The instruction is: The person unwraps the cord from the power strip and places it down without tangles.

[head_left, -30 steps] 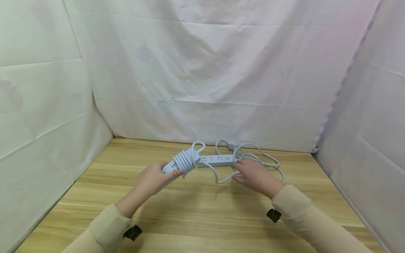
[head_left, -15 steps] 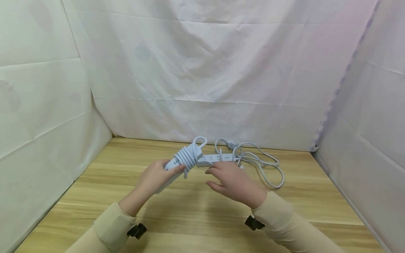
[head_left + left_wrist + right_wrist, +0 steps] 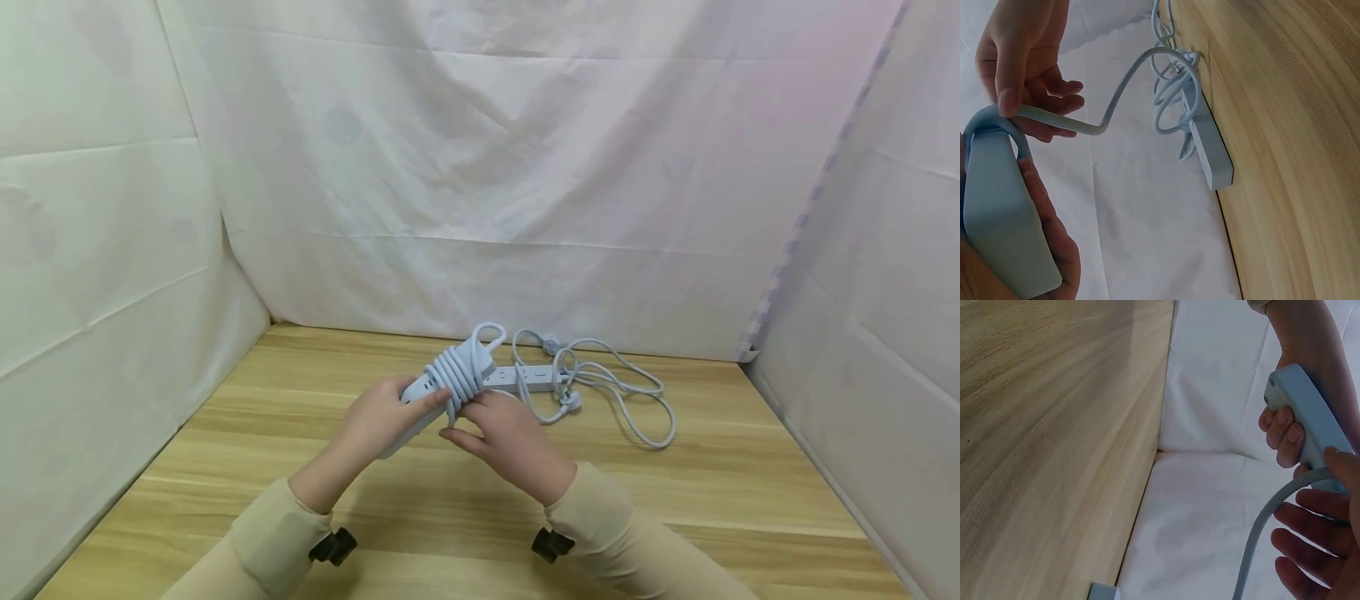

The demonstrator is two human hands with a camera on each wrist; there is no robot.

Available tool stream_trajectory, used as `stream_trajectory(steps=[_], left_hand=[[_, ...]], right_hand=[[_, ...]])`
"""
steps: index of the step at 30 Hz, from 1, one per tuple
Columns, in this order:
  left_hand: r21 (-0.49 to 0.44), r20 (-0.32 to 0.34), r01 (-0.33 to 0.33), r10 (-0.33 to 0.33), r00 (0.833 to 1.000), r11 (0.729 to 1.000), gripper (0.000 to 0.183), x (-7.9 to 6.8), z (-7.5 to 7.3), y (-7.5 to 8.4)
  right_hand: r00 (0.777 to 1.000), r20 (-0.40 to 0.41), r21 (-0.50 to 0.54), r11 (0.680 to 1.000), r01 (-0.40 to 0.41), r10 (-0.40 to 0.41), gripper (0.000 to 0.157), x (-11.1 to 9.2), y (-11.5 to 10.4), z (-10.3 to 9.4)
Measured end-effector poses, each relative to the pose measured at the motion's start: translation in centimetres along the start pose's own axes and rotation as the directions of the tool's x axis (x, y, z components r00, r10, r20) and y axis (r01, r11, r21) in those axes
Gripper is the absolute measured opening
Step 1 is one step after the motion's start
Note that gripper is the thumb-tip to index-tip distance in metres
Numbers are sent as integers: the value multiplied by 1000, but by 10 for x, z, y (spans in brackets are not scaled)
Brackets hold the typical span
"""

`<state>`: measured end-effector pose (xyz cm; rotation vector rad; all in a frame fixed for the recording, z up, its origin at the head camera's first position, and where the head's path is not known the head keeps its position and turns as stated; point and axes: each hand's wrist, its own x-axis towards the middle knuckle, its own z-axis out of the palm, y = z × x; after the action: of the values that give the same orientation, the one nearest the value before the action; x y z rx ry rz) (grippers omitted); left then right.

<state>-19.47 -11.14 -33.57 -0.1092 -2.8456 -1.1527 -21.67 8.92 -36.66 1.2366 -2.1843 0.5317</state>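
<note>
My left hand (image 3: 382,417) grips a white power strip (image 3: 423,385), which tilts up above the table. Its white power cord (image 3: 457,375) is wound in several turns around the far end, with a small loop standing above. Under that end, my right hand (image 3: 513,437) pinches the cord where it leaves the turns. In the left wrist view the thumb lies on the cord (image 3: 1116,94), with the other fingers spread behind it. From there the cord's tail runs to a plug (image 3: 572,402) by the second strip. The right wrist view shows left fingertips (image 3: 1294,434) around the strip's body.
A second white power strip (image 3: 540,377) lies at the back of the wooden table (image 3: 712,492). Its loose cord (image 3: 622,387) spreads to the right, and another plug (image 3: 551,344) lies behind. White cloth (image 3: 480,167) hangs at the back and both sides.
My right hand has moved left along the cord, from beside the second strip to under the held strip. The left hand and its strip have shifted slightly right and up.
</note>
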Motion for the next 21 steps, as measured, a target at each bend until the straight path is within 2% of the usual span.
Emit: stream_trajectory(steps=[6, 10, 15, 21], left_hand=[[6, 21, -34, 34, 999, 999, 53, 0, 0, -1], [-20, 80, -104, 106, 991, 994, 60, 1, -1, -3], [-47, 145, -159, 164, 976, 986, 69, 2, -3, -6], [-5, 153, -181, 180, 972, 983, 61, 3, -6, -4]], right_hand=[[997, -51, -20, 998, 62, -63, 12, -1, 1, -1], [993, -55, -43, 994, 98, -100, 12, -1, 1, -5], [995, -33, -42, 995, 94, -95, 11, -2, 0, -8], [996, -28, -41, 995, 85, -87, 12, -1, -2, -9]])
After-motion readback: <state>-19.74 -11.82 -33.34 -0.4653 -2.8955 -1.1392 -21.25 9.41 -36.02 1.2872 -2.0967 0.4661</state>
